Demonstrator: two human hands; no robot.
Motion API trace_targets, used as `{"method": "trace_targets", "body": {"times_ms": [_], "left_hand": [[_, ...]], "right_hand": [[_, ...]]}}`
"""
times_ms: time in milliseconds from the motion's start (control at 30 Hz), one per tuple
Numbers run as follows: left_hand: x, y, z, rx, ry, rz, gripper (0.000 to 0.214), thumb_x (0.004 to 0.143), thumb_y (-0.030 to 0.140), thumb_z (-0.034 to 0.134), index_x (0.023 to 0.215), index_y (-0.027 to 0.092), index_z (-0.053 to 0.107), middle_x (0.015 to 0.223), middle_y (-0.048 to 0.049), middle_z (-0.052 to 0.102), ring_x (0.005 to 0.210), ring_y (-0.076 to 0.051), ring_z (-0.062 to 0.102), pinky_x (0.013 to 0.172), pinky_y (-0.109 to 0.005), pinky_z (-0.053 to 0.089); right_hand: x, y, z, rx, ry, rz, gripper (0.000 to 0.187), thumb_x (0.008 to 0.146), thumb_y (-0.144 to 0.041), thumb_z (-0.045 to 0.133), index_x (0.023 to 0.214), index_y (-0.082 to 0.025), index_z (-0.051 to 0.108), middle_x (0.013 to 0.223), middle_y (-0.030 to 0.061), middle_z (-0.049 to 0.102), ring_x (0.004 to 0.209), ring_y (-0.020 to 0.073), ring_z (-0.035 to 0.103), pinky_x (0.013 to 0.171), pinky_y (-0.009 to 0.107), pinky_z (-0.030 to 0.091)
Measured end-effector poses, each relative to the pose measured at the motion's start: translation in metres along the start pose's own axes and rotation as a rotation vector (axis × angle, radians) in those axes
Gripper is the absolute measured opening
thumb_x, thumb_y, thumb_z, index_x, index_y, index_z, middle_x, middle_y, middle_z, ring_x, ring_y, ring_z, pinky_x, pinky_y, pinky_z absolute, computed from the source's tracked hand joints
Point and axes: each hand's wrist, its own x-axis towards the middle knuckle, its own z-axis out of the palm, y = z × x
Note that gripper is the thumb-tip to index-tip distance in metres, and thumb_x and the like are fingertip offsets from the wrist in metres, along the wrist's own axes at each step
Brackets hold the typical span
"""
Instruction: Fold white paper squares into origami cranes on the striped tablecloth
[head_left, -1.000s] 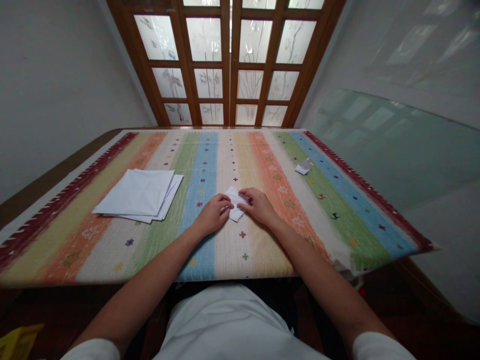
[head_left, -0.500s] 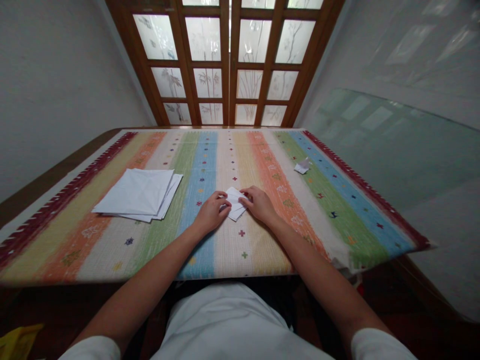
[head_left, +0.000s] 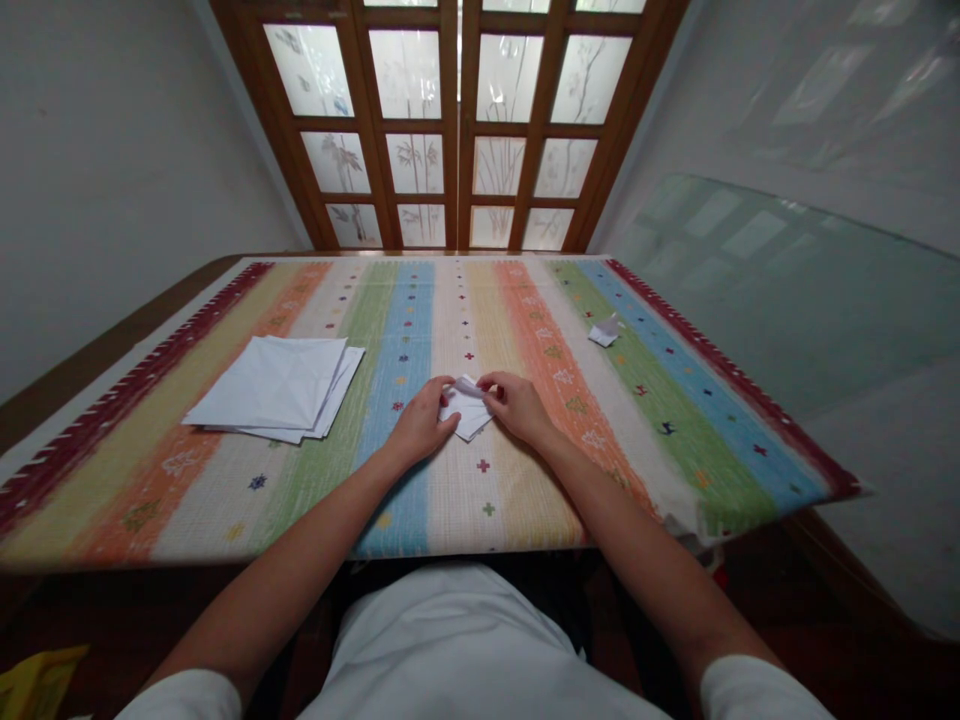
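Observation:
A small folded sheet of white paper (head_left: 469,416) lies on the striped tablecloth, between my two hands. Its far edge is lifted and curls up as a flap. My left hand (head_left: 426,418) grips the paper's left side, fingers at the far corner and thumb at the near side. On the right, my right hand (head_left: 517,405) pinches the raised flap between thumb and fingers. The fingertips partly cover the paper's left and right corners.
To the left lies a stack of white paper sheets (head_left: 270,385). A small folded paper piece (head_left: 604,332) sits farther back on the right. The tablecloth (head_left: 487,500) ends close to my body. Beyond the table stand wooden doors with glass panes (head_left: 459,180).
The paper's far edge has come up into a curled flap, where it lay flatter before. Both hands have shifted only slightly. The stack and the small folded piece have not moved.

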Motion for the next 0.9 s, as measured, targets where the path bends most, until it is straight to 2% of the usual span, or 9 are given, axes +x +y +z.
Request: {"method": "trace_targets", "body": {"times_ms": [100,200,267,367,433,533,600,733,900], "left_hand": [[-0.0002,0.0001,-0.0006,-0.016,-0.002,0.019,0.059,0.088,0.015,0.069,0.145,0.02,0.054,0.128,-0.0119,0.069,0.1,-0.022,0.069,0.099,-0.042,0.058],[0.0002,-0.0003,-0.0001,-0.016,-0.007,0.062,0.055,0.089,0.013,0.067,0.143,0.021,0.057,0.138,-0.0134,0.065,0.101,-0.021,0.069,0.102,-0.043,0.058],[0.0002,0.0001,0.0001,-0.012,-0.002,0.08,0.05,0.089,0.012,0.066,0.139,0.021,0.059,0.137,-0.0129,0.065,0.103,-0.021,0.069,0.104,-0.043,0.058],[-0.0008,0.0015,-0.0005,-0.005,0.001,0.086,0.05,0.09,0.011,0.065,0.139,0.021,0.06,0.139,-0.0125,0.063,0.102,-0.02,0.07,0.104,-0.043,0.058],[-0.0014,0.0024,-0.0014,0.031,-0.003,0.096,0.048,0.092,0.012,0.064,0.139,0.021,0.063,0.144,-0.0133,0.062,0.109,-0.022,0.07,0.108,-0.045,0.057],[-0.0016,0.0034,-0.0026,0.14,-0.041,0.117,0.032,0.095,0.015,0.064,0.125,0.02,0.075,0.14,-0.0136,0.067,0.125,-0.028,0.066,0.115,-0.051,0.053],[-0.0011,0.0041,-0.0031,0.198,-0.069,0.118,0.026,0.097,0.017,0.063,0.118,0.02,0.078,0.133,-0.0137,0.072,0.127,-0.031,0.064,0.115,-0.054,0.052],[-0.0002,0.0047,-0.0032,0.222,-0.073,0.111,0.027,0.097,0.018,0.063,0.118,0.02,0.08,0.132,-0.0138,0.075,0.124,-0.033,0.065,0.112,-0.057,0.053],[-0.0012,0.0019,-0.0016,0.176,-0.046,0.108,0.025,0.095,0.017,0.065,0.116,0.022,0.078,0.134,-0.0127,0.072,0.126,-0.031,0.063,0.115,-0.057,0.05]], "right_hand": [[-0.0003,0.0007,-0.0018,0.01,-0.042,-0.022,0.026,0.089,-0.005,0.069,0.107,-0.02,0.079,0.095,0.0045,0.077,0.075,0.0167,0.062,0.077,0.03,0.049],[-0.0004,0.002,-0.0031,-0.022,-0.096,-0.081,0.014,0.096,-0.014,0.07,0.098,-0.02,0.082,0.095,0.0069,0.077,0.082,0.019,0.065,0.081,0.032,0.049],[-0.0003,0.0027,-0.0032,-0.051,-0.124,-0.102,0.016,0.1,-0.018,0.069,0.094,-0.02,0.083,0.096,0.0086,0.077,0.088,0.0211,0.066,0.084,0.034,0.049],[-0.0003,0.0027,-0.0025,-0.085,-0.147,-0.102,0.017,0.1,-0.017,0.069,0.094,-0.02,0.084,0.1,0.0101,0.078,0.095,0.0229,0.068,0.088,0.035,0.049],[-0.0007,0.0023,-0.0018,-0.093,-0.157,-0.092,0.016,0.099,-0.016,0.069,0.095,-0.019,0.084,0.101,0.0104,0.077,0.096,0.023,0.068,0.089,0.035,0.049],[-0.0017,0.0019,-0.0011,-0.085,-0.15,-0.085,0.016,0.099,-0.015,0.069,0.095,-0.019,0.084,0.102,0.0099,0.075,0.097,0.0221,0.068,0.091,0.035,0.05],[-0.0025,0.0022,-0.0008,-0.08,-0.121,-0.084,0.015,0.099,-0.015,0.069,0.095,-0.019,0.083,0.105,0.0098,0.074,0.1,0.022,0.067,0.094,0.036,0.05],[-0.0032,0.0041,0.0001,-0.107,-0.062,-0.048,0.008,0.095,-0.015,0.073,0.097,-0.019,0.08,0.11,0.0112,0.073,0.108,0.0252,0.065,0.101,0.04,0.049],[-0.0024,0.0038,-0.0018,-0.091,-0.095,-0.043,0.006,0.093,-0.015,0.075,0.096,-0.02,0.077,0.104,0.0086,0.073,0.103,0.0242,0.065,0.098,0.039,0.048]]}}
